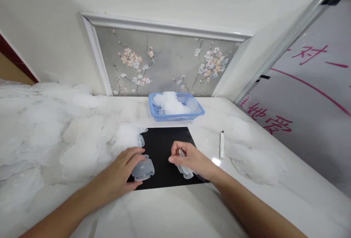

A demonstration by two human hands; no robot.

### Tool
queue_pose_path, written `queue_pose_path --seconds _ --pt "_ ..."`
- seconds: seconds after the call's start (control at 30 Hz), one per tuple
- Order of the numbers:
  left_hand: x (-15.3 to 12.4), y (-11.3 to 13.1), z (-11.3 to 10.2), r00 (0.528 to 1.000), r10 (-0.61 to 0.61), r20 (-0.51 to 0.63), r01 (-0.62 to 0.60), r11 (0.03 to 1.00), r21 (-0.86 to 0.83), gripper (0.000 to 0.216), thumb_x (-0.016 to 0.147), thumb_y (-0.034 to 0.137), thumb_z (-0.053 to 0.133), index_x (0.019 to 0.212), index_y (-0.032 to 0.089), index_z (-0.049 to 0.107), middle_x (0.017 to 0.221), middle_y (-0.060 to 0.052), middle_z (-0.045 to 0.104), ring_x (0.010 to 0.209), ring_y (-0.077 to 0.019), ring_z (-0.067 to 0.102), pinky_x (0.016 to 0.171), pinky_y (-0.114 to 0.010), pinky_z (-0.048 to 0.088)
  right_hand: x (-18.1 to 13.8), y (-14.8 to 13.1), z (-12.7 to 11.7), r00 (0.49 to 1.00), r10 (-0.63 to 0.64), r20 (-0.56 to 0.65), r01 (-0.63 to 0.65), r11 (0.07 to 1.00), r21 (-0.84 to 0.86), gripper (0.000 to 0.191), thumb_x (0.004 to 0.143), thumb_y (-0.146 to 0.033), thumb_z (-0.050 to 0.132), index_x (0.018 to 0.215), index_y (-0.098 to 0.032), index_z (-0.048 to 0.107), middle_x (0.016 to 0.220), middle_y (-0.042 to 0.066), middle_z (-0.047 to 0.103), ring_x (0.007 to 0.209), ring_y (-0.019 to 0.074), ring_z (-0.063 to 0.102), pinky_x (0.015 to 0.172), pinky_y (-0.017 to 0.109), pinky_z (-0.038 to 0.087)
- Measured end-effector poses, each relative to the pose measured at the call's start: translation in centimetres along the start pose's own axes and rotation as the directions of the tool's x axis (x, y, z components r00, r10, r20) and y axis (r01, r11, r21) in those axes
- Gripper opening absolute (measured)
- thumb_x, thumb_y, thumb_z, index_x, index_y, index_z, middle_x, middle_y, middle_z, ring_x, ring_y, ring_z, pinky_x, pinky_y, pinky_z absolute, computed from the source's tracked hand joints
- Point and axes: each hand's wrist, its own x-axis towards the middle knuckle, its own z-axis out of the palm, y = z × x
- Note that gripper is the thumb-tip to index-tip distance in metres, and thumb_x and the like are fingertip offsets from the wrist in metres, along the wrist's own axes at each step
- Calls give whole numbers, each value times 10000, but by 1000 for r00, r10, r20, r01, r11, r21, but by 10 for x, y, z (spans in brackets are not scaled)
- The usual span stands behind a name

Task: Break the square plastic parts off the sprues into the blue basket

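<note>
A translucent plastic lid (pixel 143 169) with tabbed edges lies over the left part of a black mat (pixel 161 139). My left hand (pixel 124 170) spans it, forefinger on the upper edge and thumb close to the lower one. Over the mat's right side, my right hand (pixel 189 157) is closed in a pinch, thumb against curled fingers. Similar clear lids (pixel 186 172) show inside and under that hand; their number is hidden. Just beyond my left hand, a pile of frosted lids (pixel 126 137) overlaps the mat's left edge.
A blue plastic basket (pixel 177 117) holding more lids stands behind the mat. To the right lies a white-handled utility knife (pixel 222 146). Large heaps of lids (pixel 41 132) cover the left of the white table (pixel 170 208). At right stands a whiteboard (pixel 309 80) with red writing.
</note>
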Motion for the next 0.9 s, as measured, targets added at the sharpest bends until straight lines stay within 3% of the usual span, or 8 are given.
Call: queue_pose_path --seconds 0.1,0.17,0.27,0.33,0.47,0.6,0.9 --pt "1 -1 -1 999 16 30 -18 999 38 286 772 160 621 1032 272 658 1274 -64 581 1184 -321 486 973 -442 416 -2 3 6 999 -19 46 22 997 -67 180 759 -241 691 835 -204 532 639 -68 461 530 81 460 519 218 372" --pt "2 2 0 1000 -4 11 4 1000 1 149 806 171 582 895 254 666 1156 -58 637 1080 -288 541 896 -398 441 -2 6 12 994 -83 66 92 985 -145 217 757 -186 671 947 -222 573 748 -42 510 590 102 526 576 250 440" --pt "4 11 4 974 -226 -35 213 951 -222 124 893 305 530 876 238 632 861 -26 663 752 -195 593 661 -300 458 -3 6 22 965 -249 82 262 926 -270 431 701 -173 747 1104 -259 620 1032 21 571 723 124 547 698 292 485" --pt "6 16 7 926 -376 30 353 835 -422 213 911 413 510 887 224 605 740 9 630 620 -151 577 608 -275 450 -4 5 28 964 -240 115 261 937 -233 445 731 -238 749 1157 -263 621 1105 40 600 698 115 525 665 279 493" --pt "9 15 9 868 -452 204 467 603 -647 355 884 522 532 1037 204 571 805 5 662 611 -141 639 698 -301 505 -3 5 34 984 -79 162 78 997 12 370 853 -403 614 1166 -205 621 884 36 676 533 88 486 490 228 464" --pt "11 12 8 851 -436 294 487 442 -753 435 886 523 542 1165 191 518 916 -55 692 765 -180 664 714 -315 543 2 10 30 994 -16 104 4 994 111 404 822 -477 636 1092 -179 654 777 19 677 427 68 496 431 209 387" --pt "11 23 10 857 -391 335 482 382 -788 451 896 514 540 1203 184 502 858 -53 687 777 -202 687 633 -288 539 6 13 36 996 -51 70 29 959 282 316 699 -429 786 871 -175 714 712 10 659 644 121 572 657 257 428"
